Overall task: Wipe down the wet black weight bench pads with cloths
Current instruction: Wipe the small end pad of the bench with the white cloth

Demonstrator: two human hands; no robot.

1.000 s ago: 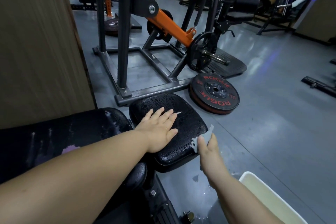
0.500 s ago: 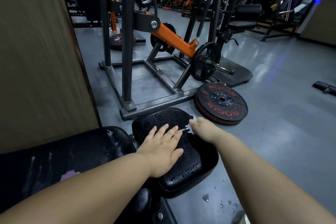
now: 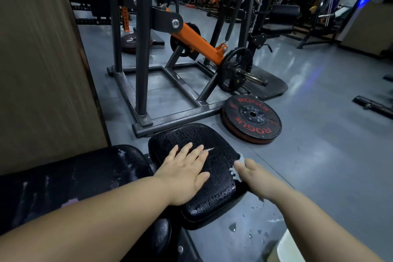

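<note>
Right hand (image 3: 255,174), clutching the cloth (image 3: 235,173), has slid back to the seat pad (image 3: 202,134) edge; left hand (image 3: 185,173) lies flat. Runoff could puddle the floor (image 3: 319,176).

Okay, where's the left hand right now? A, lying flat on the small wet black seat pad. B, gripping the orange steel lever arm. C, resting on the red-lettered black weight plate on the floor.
A: the left hand lies palm down, fingers straight, on the small wet black seat pad.
</note>
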